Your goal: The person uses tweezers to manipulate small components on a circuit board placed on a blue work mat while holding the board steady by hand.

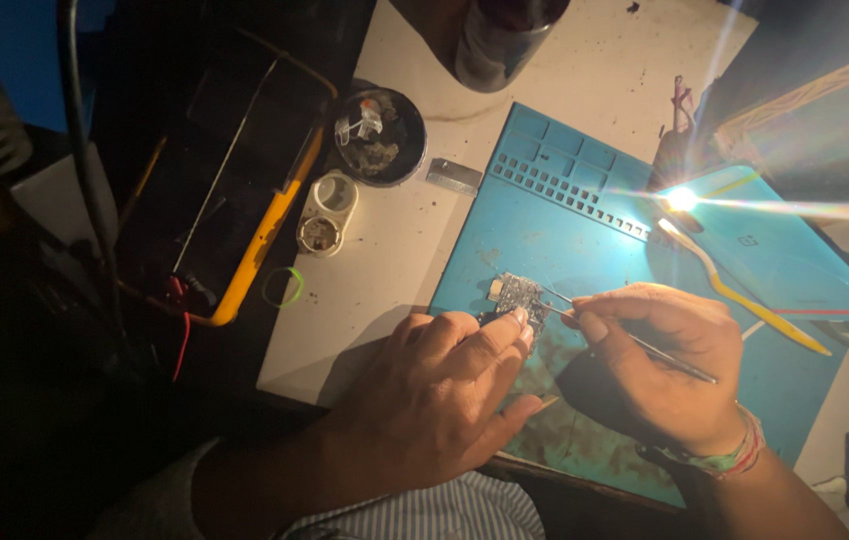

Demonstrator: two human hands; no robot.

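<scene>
Right hand [659, 365] pinching tweezers [634, 342]

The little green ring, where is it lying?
In the head view the green ring lies on the white table, left of the blue mat, just below the small white double pot and beside the yellow-edged tray.

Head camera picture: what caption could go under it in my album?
Left hand steadies a small circuit board on a blue mat while right hand pokes it with tweezers.

A round dark dish [379, 135], a green ring [283, 287] and a yellow-edged case [244, 190] lie left.
</scene>
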